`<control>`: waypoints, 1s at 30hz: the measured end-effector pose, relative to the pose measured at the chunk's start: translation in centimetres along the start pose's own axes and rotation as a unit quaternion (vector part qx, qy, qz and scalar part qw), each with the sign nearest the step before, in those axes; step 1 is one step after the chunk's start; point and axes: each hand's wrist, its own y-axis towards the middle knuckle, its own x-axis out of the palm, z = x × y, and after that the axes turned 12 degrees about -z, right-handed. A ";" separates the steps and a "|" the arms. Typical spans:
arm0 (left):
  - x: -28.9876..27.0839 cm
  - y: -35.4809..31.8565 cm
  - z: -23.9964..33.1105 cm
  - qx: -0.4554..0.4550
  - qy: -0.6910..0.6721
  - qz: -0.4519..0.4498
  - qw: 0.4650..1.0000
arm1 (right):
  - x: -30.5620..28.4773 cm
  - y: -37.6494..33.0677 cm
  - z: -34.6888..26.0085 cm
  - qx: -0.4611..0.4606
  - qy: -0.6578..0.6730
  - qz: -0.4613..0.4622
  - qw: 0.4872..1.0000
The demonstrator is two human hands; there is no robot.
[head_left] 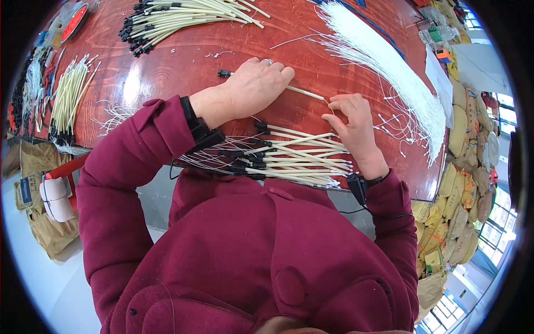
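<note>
**Cream tube held at mid-bench, its free end beside the right fingers**

At far left, a bundle of cream tubes (72,97) lay on the red bench (186,75), with a larger fan of black-ended tubes (194,16) towards the far edge. The left hand (256,83) came next, its fingers curled around a single cream tube (306,92) and seemingly gripping it, though the contact was hidden beneath the palm. That tube lay around the middle of the bench, beyond the near pile of tubes (306,158). A black connector (225,73) in line with it pointed left and slightly away from the person; the long axis ran on rightward, slanting a little nearer, to the free end. There the right hand (353,114) had its thumb and forefinger close together at a thin strand (327,101); whether they pinched it could not be told. Farther right spread a thick bundle of white strands (384,67).

The step in hand looked like fine work at the tube's free end. The next move would call for a steady left hold and a delicate, well-aligned right pinch.
</note>
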 end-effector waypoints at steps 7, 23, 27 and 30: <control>-0.1 -0.6 0.1 0.004 -0.011 0.011 1.000 | -0.1 0.3 0.0 -0.032 0.001 0.004 0.999; -0.2 -0.6 0.2 0.013 -0.055 0.012 0.998 | 0.3 -0.2 -0.6 0.023 0.057 0.043 0.997; -0.3 -0.7 0.2 0.020 -0.066 0.012 0.998 | 0.0 -0.3 -0.4 -0.007 0.028 0.029 0.999; -0.4 -0.7 0.2 0.026 -0.084 0.009 0.996 | 0.0 -0.1 -0.5 -0.029 0.011 0.025 0.999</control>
